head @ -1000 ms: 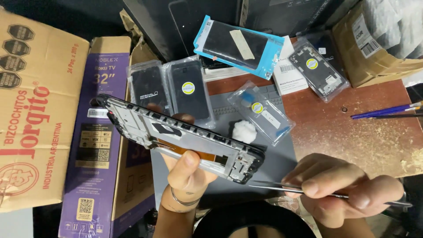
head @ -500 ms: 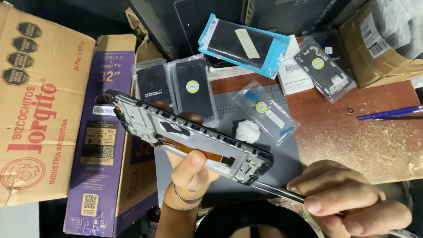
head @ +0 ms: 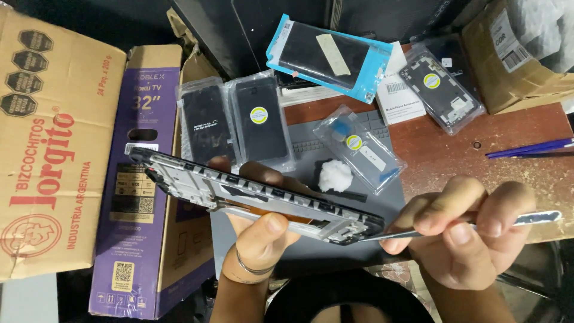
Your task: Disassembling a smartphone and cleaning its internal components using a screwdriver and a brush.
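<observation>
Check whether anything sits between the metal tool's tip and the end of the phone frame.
Nothing visible does. The right hand holds the thin metal tool, and its tip already meets the near end of the phone frame, which the left hand holds above the grey mat.

Brown carton [head: 48, 143] far left, purple box [head: 140, 179] beside — bagged screens [head: 239, 119] behind

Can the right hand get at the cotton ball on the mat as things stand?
Probably not freely: the right hand grips a thin metal tool, and the phone frame held by the left hand lies partly across the way to the cotton ball.
</observation>
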